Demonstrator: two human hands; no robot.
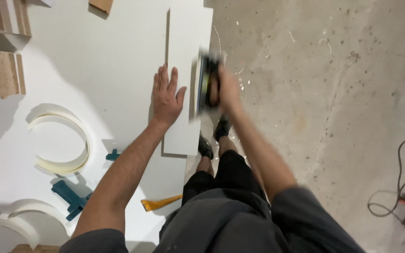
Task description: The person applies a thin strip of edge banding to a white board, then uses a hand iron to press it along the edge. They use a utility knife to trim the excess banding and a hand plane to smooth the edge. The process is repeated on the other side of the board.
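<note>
- Your left hand lies flat on the white panel, fingers spread, palm pressed down, gripping nothing.
- Your right hand is clenched around a blue-and-black edge trimmer, blurred, set against the panel's right long edge.
- The panel lies on the white table, along the table's right edge, with its near end beside your knees.
- Left of the panel, a coil of white edge banding stands on the table.
- Near the coil, toward you, a small teal tool lies flat; an orange scraper lies between it and your legs.
- Right of the panel is concrete floor, strewn with white shavings.
- Far right of the panel, a dark cable loops on the floor.
</note>
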